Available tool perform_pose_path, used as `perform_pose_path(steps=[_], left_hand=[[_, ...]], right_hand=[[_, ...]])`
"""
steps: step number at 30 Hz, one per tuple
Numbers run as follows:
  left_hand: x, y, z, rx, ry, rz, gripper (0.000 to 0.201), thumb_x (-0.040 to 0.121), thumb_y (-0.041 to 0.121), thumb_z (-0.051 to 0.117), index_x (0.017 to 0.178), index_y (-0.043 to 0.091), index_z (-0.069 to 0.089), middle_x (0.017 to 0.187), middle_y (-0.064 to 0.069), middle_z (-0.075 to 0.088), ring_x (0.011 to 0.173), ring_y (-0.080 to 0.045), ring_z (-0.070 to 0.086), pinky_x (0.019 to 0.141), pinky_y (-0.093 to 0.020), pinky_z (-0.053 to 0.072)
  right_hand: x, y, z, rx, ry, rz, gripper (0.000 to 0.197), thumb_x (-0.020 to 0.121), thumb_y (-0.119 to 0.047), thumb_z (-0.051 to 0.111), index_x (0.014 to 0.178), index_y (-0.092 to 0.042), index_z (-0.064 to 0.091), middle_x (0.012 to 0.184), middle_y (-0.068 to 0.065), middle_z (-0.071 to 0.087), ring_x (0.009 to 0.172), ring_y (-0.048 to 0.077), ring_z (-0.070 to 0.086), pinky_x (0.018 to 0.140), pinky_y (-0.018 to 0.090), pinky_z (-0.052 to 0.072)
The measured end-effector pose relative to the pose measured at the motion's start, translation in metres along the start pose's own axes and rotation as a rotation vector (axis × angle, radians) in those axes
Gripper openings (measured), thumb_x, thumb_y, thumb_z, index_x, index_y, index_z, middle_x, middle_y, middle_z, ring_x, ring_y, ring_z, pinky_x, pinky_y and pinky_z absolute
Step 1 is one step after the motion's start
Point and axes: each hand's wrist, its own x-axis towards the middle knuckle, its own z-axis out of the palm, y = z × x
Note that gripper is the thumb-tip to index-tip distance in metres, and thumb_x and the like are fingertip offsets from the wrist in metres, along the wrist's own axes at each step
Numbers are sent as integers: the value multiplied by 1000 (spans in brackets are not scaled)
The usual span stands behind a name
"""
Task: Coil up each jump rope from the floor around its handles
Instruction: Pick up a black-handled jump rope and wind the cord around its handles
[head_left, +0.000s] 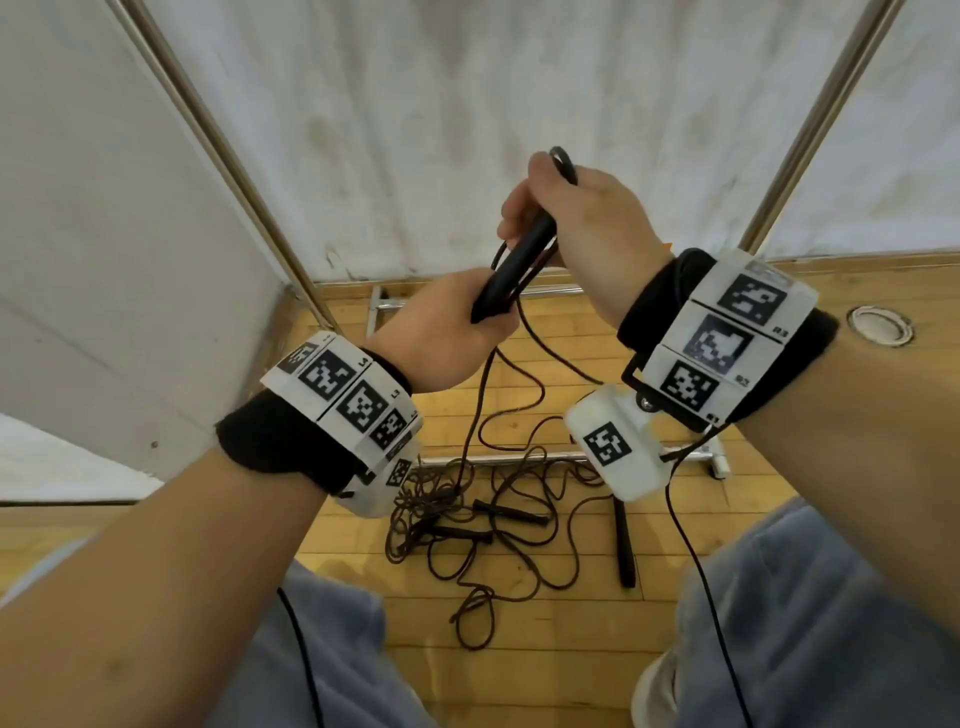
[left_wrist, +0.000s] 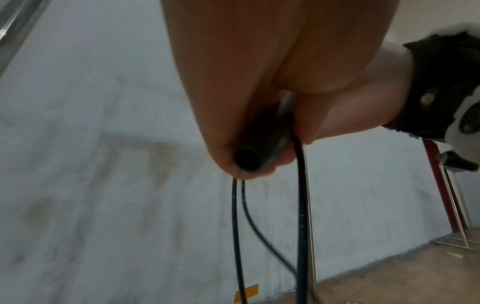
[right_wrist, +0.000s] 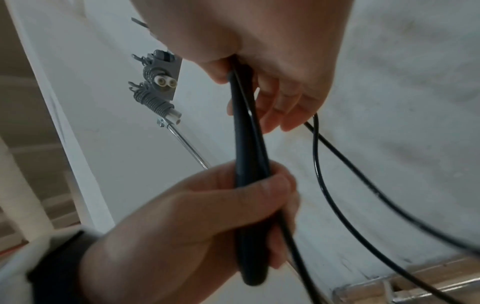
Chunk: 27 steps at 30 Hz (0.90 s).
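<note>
A pair of black jump rope handles (head_left: 519, 265) is held together, slanted, above the floor. My left hand (head_left: 441, 332) grips their lower end (left_wrist: 248, 159). Around the upper end my right hand (head_left: 571, 218) curls, with a loop of black rope (head_left: 563, 161) sticking out above it. The thin black rope (head_left: 535, 338) hangs from the handles to the floor. In the right wrist view the handles (right_wrist: 246, 144) run between the right hand (right_wrist: 259, 51) and the left hand (right_wrist: 194, 216), and the rope (right_wrist: 337, 195) loops off to the right. A tangle of other ropes (head_left: 467, 519) lies below.
Loose black handles (head_left: 511, 512) (head_left: 626, 545) lie on the wooden floor (head_left: 545, 649) among the ropes. White curtain panels (head_left: 467, 104) on metal poles (head_left: 223, 150) enclose the spot. A round floor socket (head_left: 878, 325) sits at right. My knees (head_left: 805, 623) frame the pile.
</note>
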Motion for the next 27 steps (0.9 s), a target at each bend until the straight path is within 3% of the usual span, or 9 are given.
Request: perform_pose_path(steps=[3,6,8,11,15,18,21,24,27], left_hand=[[1,0,-8,-18,172,-6,9,93,23,58,89,15,59,71,-3,61,59,-13,58,59,-27,49],[3,-3,-23,-228,360,-55,7,90,20,61,84,19,61,66,4,64,51,-3,58,55,-24,48],[2,-6,-31,-424,415,-93,7,90,17,61,83,17,61,66,3,66,52,-5,59,51,-23,45],[0,-7,-38,-706,421,-92,9,91,11,60,82,12,60,67,2,68,56,-11,60,54,-25,46],[-2,-9,-52,-1002,506,-73,5,91,8,57,87,9,58,70,-2,69,61,-13,61,57,-23,48],[-1,-15,-56,-1005,607,-124,5,93,15,58,90,10,58,77,-5,69,61,-14,61,56,-24,48],[2,-26,-53,-852,630,-275,12,91,23,61,93,12,60,78,-2,61,54,-10,54,51,-23,44],[1,-32,-44,-678,439,-343,4,84,11,63,87,12,61,72,1,55,53,-9,50,52,-24,43],[-1,-30,-28,-561,167,-269,9,81,8,67,88,11,62,68,-2,52,54,-14,48,54,-26,40]], right_hand=[[0,2,-2,35,-97,99,39,97,-49,36,98,-18,58,93,0,61,90,18,61,88,41,51],[-4,10,1,92,-263,215,56,91,-56,40,129,-15,44,115,5,61,105,21,61,97,41,46],[-10,18,10,70,-407,291,55,87,-47,51,129,-11,46,118,7,61,111,22,58,101,44,42],[-21,35,29,-131,-653,285,28,89,-25,58,114,-13,58,115,5,63,111,20,57,97,41,46],[-35,70,51,-653,-763,223,25,96,-29,47,110,-15,62,111,2,63,104,23,57,88,34,46],[-31,79,52,-738,-683,242,26,98,-22,44,110,-8,61,107,7,65,96,22,61,78,29,48],[-14,62,43,-220,-328,366,18,99,-16,43,100,-4,57,89,12,66,68,17,61,65,25,54],[2,33,28,109,-82,288,16,99,-13,41,95,-5,55,69,11,68,52,18,60,58,28,54],[6,13,17,415,12,249,17,98,-9,40,86,-5,51,60,10,64,43,16,54,49,25,49]])
